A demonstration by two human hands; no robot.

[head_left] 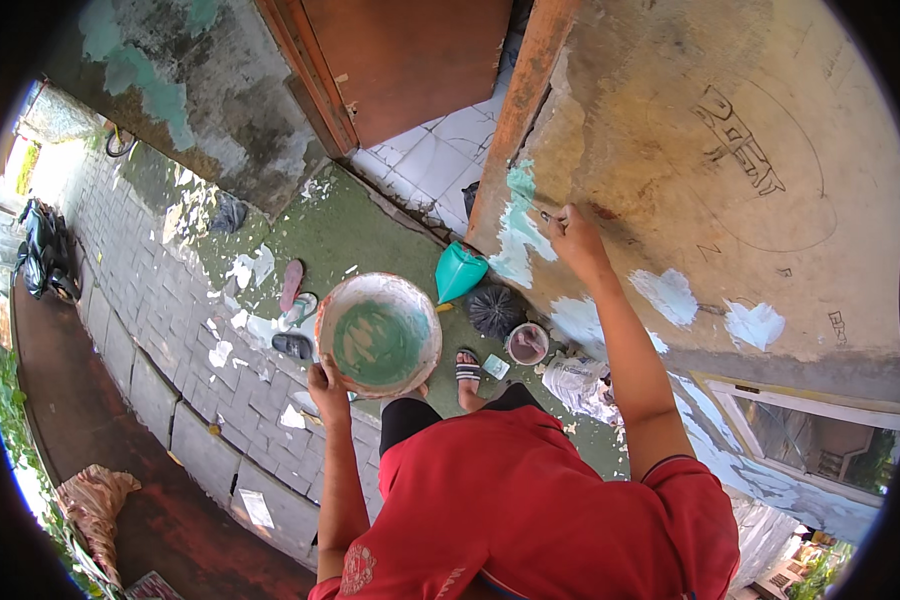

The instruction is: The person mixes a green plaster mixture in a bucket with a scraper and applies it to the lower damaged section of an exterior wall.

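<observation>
My left hand (328, 388) is closed on the rim of a wide round basin (433, 325), held in front of my body. Wet green paint or putty (380, 343) covers its bottom, and pale smears coat its sides. Up against the yellowish, bare wall (660, 190) is my right hand (576, 243), closed round a small tool (546, 215) of which only a short dark end shows; its kind is hidden. Just left of that hand, fresh light-green patches (518, 235) cover the wall beside the door frame. Paler bluish patches (665, 296) dot the wall lower down.
An orange-brown door (405, 65) stands ajar over white tiles (430, 160). By the wall are a green plastic container (459, 271), a black bag (496, 311) and a small bucket (527, 343). Loose sandals (292, 346) and paint flakes (253, 267) litter the ground. A window (810, 440) lies right.
</observation>
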